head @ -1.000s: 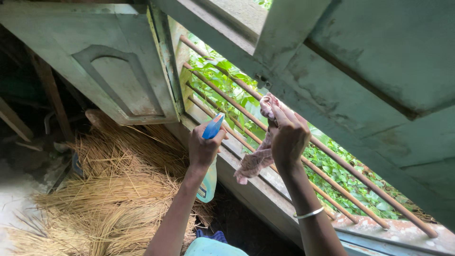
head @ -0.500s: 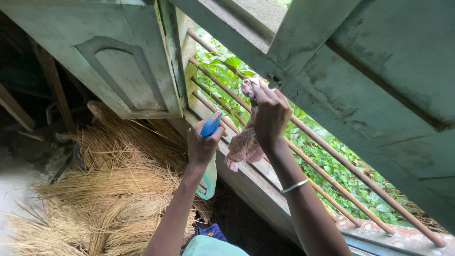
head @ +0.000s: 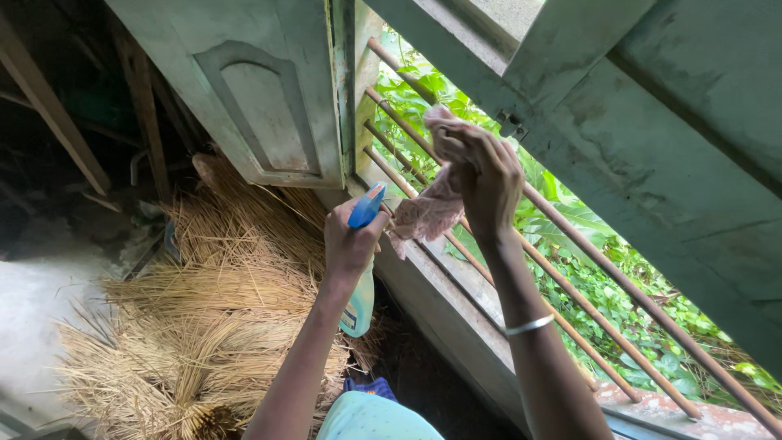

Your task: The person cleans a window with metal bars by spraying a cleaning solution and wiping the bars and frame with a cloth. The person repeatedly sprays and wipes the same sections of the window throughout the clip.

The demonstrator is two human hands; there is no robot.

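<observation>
Cloth [head: 428, 210] gripped in our right hand [head: 485, 175] had climbed higher along rusty window bar [head: 570, 236] since a second ago; we judged wiping was progressing upward. Left hand [head: 349, 240] kept spray bottle [head: 361, 269] clasped near sill [head: 440, 293], above straw [head: 204, 318].

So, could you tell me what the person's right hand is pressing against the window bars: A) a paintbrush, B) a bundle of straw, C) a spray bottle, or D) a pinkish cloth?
D: the right hand grips a pinkish cloth against one of the window bars, while the left hand holds the spray bottle.
</observation>
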